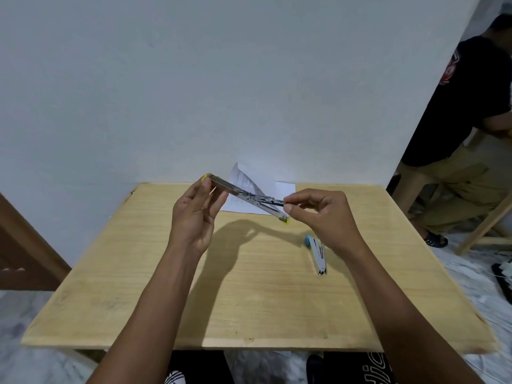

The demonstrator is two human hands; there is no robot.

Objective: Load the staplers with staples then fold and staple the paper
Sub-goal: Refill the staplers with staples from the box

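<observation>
Item one: right grip (321, 214), thumb and forefinger closed in a pinch, is holding the near, inner rail end of the yellow stapler (235, 191), just right of frame centre. Item two: left grip (194, 214), fingers curled round the far, yellow-tipped arm, is steadying the same tool, which is hanging swung open in the air above the bench (249, 300). Whether a staple strip is lying in the channel is too small to tell. Step judged in hand: loading this stapler. Handling note: the left side should be bracing firmly while the right is working the rail straight along the channel, since a skewed push is likely to jam. Item three: blue stapler (318, 253), lying on the bench at lower right of centre. Item four: paper (249, 181), partly folded, resting at the back edge against the wall.
</observation>
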